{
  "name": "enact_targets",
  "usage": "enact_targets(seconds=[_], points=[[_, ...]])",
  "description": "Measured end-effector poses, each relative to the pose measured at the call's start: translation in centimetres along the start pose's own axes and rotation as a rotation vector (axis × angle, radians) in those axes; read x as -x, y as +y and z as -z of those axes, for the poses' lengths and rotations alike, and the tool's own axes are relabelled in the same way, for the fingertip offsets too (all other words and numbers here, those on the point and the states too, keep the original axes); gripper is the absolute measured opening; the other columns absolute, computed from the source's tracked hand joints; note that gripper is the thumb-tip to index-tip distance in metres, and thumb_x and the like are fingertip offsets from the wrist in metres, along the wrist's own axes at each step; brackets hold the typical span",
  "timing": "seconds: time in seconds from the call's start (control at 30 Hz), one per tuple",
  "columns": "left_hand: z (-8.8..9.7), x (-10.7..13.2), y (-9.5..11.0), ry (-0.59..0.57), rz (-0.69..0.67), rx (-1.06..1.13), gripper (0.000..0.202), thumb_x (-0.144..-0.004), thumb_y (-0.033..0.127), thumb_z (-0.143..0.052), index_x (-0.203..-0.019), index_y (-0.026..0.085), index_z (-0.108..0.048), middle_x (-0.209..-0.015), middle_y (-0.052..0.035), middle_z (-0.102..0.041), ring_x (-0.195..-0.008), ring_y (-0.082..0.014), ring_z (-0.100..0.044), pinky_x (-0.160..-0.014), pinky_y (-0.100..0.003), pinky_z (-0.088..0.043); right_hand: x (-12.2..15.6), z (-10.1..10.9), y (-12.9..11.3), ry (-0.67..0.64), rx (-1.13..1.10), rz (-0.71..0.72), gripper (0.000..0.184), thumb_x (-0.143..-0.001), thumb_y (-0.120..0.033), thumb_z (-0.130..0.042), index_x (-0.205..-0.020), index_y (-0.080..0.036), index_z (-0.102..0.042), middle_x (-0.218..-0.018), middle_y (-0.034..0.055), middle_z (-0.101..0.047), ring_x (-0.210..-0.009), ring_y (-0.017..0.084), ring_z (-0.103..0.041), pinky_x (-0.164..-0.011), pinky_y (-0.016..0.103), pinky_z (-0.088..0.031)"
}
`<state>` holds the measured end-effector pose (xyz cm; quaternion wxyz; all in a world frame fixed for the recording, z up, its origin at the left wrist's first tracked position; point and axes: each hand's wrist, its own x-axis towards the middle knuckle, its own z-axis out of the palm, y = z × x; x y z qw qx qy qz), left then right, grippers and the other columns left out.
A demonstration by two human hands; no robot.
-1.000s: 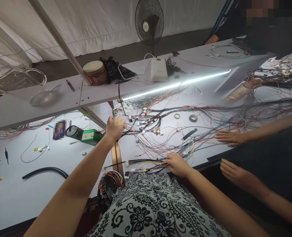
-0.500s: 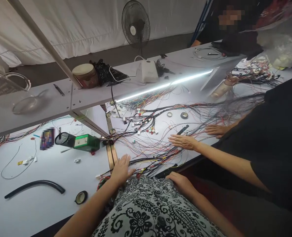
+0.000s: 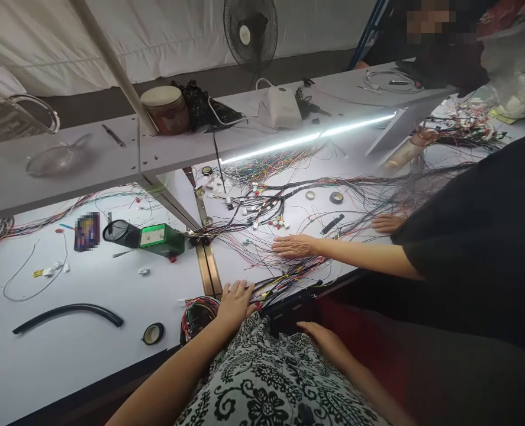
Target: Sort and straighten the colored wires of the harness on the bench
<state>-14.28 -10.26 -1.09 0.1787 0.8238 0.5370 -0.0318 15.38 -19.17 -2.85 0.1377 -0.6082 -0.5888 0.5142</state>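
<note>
A tangle of coloured wires (image 3: pixel 284 213) with small white connectors spreads over the white table (image 3: pixel 89 349). My left hand (image 3: pixel 235 302) lies flat on the table's front edge, fingers spread, touching the near end of the wire bundle. Beside it a coil of coloured wires (image 3: pixel 197 313) hangs at the edge. My right hand (image 3: pixel 322 337) rests off the table on my patterned clothing, fingers stretched out and empty. A co-worker in black on the right presses one flat hand (image 3: pixel 295 245) on the wires and keeps another hand (image 3: pixel 386 223) farther back.
A green box (image 3: pixel 162 239), a black mesh cup (image 3: pixel 120 232), a black tube (image 3: pixel 67 312) and a tape roll (image 3: pixel 153 333) lie left. A shelf (image 3: pixel 111 160) with a lit strip light (image 3: pixel 306 139), jar and white box hangs above. A fan stands behind.
My left hand came back from the far wires to the front edge. My right hand left the wires and dropped to my lap. The co-worker's hand slid left across the wires.
</note>
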Motion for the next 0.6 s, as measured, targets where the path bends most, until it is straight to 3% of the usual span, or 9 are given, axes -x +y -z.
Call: enact_targets(seconds=[0.1, 0.2, 0.27, 0.33, 0.4, 0.43, 0.5, 0.53, 0.6], points=[[0.3, 0.7, 2.4, -0.054, -0.077, 0.277, 0.057, -0.084, 0.041, -0.058, -0.138, 0.024, -0.045, -0.143, -0.0121, -0.043, -0.13, -0.0297, -0.038, -0.109, -0.048, -0.026, -2.4, 1.2, -1.3, -0.082, -0.039, 0.021, 0.045, -0.076, -0.029, -0.053, -0.119, -0.025, -0.062, -0.096, 0.0057, -0.066, -0.087, 0.024, -0.061, -0.083, 0.039, -0.046], [0.2, 2.5, 4.8, -0.301, -0.1, 0.715, 0.044, -0.084, 0.047, -0.053, -0.125, 0.029, -0.059, -0.125, -0.005, -0.061, -0.117, -0.0247, -0.053, -0.101, -0.034, -0.038, -4.7, 2.3, -3.5, -0.173, -0.062, 0.091, 0.04, -0.077, -0.035, -0.056, -0.113, -0.019, -0.064, -0.096, 0.0084, -0.066, -0.089, 0.024, -0.06, -0.088, 0.041, -0.045], [-0.3, 4.2, 5.6, -0.355, 0.005, 0.851, 0.044, -0.085, 0.052, -0.048, -0.119, 0.028, -0.063, -0.116, -0.003, -0.067, -0.109, -0.0232, -0.059, -0.096, -0.031, -0.042, -5.7, 3.5, -5.0, -0.266, -0.153, 0.141, 0.041, -0.078, -0.04, -0.058, -0.114, -0.02, -0.062, -0.098, 0.0081, -0.066, -0.09, 0.022, -0.06, -0.087, 0.039, -0.046], [-1.4, 6.2, 5.8, -0.299, 0.157, 0.897, 0.052, -0.084, 0.057, -0.047, -0.121, 0.025, -0.062, -0.12, -0.0043, -0.065, -0.111, -0.0237, -0.058, -0.097, -0.03, -0.042, -6.5, 5.0, -6.5, -0.311, -0.437, 0.183, 0.046, -0.083, -0.052, -0.051, -0.12, -0.026, -0.057, -0.098, 0.0058, -0.065, -0.084, 0.018, -0.061, -0.078, 0.035, -0.049], [-2.9, 8.6, 5.9, -0.256, 0.32, 0.971, 0.064, -0.079, 0.064, -0.047, -0.123, 0.021, -0.061, -0.123, -0.0066, -0.063, -0.112, -0.0245, -0.057, -0.097, -0.03, -0.042, -7.6, 6.1, -8.1, -0.273, -0.702, 0.227, 0.054, -0.088, -0.066, -0.029, -0.122, -0.032, -0.054, -0.095, 0.0035, -0.064, -0.073, 0.014, -0.059, -0.067, 0.029, -0.048], [-3.8, 9.9, 5.9, -0.246, 0.395, 1.015, 0.069, -0.078, 0.068, -0.044, -0.122, 0.019, -0.062, -0.119, -0.0071, -0.065, -0.108, -0.0242, -0.06, -0.093, -0.029, -0.044, -8.1, 5.9, -9.0, -0.286, -0.702, 0.251, 0.061, -0.088, -0.069, -0.018, -0.122, -0.032, -0.053, -0.091, 0.0028, -0.063, -0.068, 0.013, -0.057, -0.063, 0.027, -0.046], [-5.7, 12.8, 6.3, -0.215, 0.544, 1.093, 0.077, -0.078, 0.075, -0.032, -0.118, 0.017, -0.065, -0.106, -0.0069, -0.07, -0.099, -0.0238, -0.065, -0.084, -0.028, -0.049, -8.7, 3.8, -10.9, -0.457, -0.405, 0.306, 0.068, -0.089, -0.069, -0.007, -0.118, -0.031, -0.056, -0.085, 0.002, -0.063, -0.064, 0.012, -0.055, -0.059, 0.026, -0.043], [-6.6, 14.3, 6.5, -0.179, 0.625, 1.114, 0.079, -0.077, 0.077, -0.029, -0.115, 0.018, -0.066, -0.103, -0.0064, -0.071, -0.097, -0.0242, -0.065, -0.083, -0.029, -0.05, -8.4, 1.8, -11.8, -0.589, -0.249, 0.319, 0.064, -0.09, -0.066, -0.014, -0.114, -0.028, -0.06, -0.083, 0.0025, -0.064, -0.065, 0.013, -0.057, -0.059, 0.027, -0.043], [-8.1, 17.8, 6.9, -0.081, 0.792, 1.111, 0.079, -0.073, 0.081, -0.03, -0.106, 0.021, -0.071, -0.099, -0.0061, -0.072, -0.097, -0.0272, -0.065, -0.083, -0.033, -0.05, -6.9, -3.1, -13.2, -0.779, -0.064, 0.354, 0.042, -0.083, -0.057, -0.047, -0.097, -0.024, -0.068, -0.078, 0.0016, -0.067, -0.067, 0.016, -0.06, -0.063, 0.029, -0.045]])
